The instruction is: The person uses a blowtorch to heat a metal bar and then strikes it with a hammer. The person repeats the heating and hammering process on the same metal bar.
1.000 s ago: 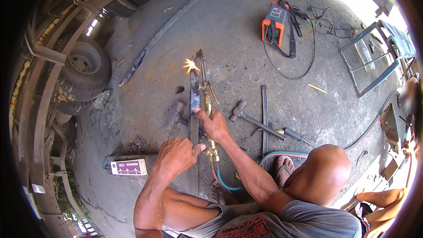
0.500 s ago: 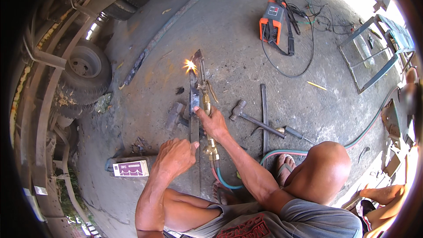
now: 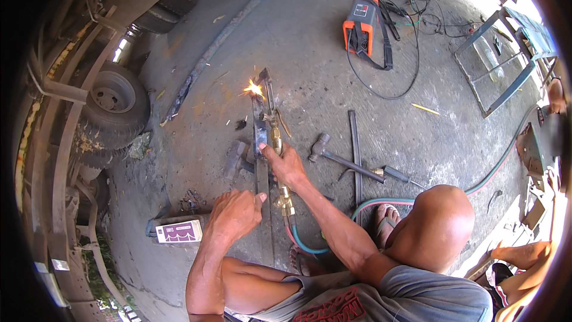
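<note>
- Gripping 1 brass torch [image 3: 276, 136] within closed fingers of the right hand [image 3: 287, 166]; nozzle ahead of them, hoses behind.
- Throwing sparks [image 3: 254, 88] at the far end of 1 flat metal bar [image 3: 260, 131].
- Bending the left hand [image 3: 237, 211] beside the bar; hidden whether closed on it.
- Lying between right hand and the floor's right edge: 1 hammer [image 3: 347, 162].

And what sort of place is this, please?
Probably a vehicle repair or metalworking shop: sparks fly near the tip of the torch in the right hand, a big wheel stands at the left, and what looks like a welder sits ahead.
</note>
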{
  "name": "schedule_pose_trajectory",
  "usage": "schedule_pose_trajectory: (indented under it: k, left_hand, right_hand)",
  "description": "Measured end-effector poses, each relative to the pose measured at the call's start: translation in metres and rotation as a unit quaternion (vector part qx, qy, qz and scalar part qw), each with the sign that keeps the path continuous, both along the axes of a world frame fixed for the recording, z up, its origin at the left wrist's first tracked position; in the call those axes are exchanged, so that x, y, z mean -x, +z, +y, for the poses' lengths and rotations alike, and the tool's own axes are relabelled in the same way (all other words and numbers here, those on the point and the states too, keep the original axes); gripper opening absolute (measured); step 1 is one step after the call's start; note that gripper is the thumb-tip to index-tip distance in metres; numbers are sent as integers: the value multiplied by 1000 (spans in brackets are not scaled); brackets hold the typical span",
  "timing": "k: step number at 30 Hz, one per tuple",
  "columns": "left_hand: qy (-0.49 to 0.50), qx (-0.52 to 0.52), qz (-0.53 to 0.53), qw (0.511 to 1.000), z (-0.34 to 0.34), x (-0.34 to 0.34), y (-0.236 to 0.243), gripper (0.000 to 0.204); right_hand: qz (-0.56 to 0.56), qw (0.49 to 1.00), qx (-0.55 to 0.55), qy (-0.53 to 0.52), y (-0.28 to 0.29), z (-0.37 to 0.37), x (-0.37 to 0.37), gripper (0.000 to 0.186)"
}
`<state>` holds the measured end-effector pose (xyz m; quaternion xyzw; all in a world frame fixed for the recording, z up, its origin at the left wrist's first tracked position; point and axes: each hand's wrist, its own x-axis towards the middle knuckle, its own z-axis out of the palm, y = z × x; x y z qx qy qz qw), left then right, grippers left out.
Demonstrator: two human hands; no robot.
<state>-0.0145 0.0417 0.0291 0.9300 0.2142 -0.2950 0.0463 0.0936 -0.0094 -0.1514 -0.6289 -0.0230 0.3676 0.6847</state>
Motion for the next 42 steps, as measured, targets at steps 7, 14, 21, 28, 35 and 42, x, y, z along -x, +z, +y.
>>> schedule_pose_trajectory:
  k: [7,14,21,28,35,42]
  left_hand:
    - [9,3,1,1000,0,-2,-1,54]
    - [-5,-7,-4,1000,4,1,-5,59]
    - [4,6,7,1000,2,-3,-1,63]
    - [10,5,17,1000,1,-5,-1,64]
    - [1,6,8,1000,2,-3,-1,65]
    - [-3,3,9,1000,1,-3,0,66]
  right_hand:
    - [-6,1000,5,-6,-5,1,-1,60]
    - [7,1000,-8,-2,-3,4,-4,61]
    - [24,1000,-19,-6,-6,6,-3,62]
    - [19,1000,-22,-8,-7,6,-1,63]
    - [17,999,-31,-7,-1,4,1,61]
    - [22,999,-25,-10,-4,4,1,60]
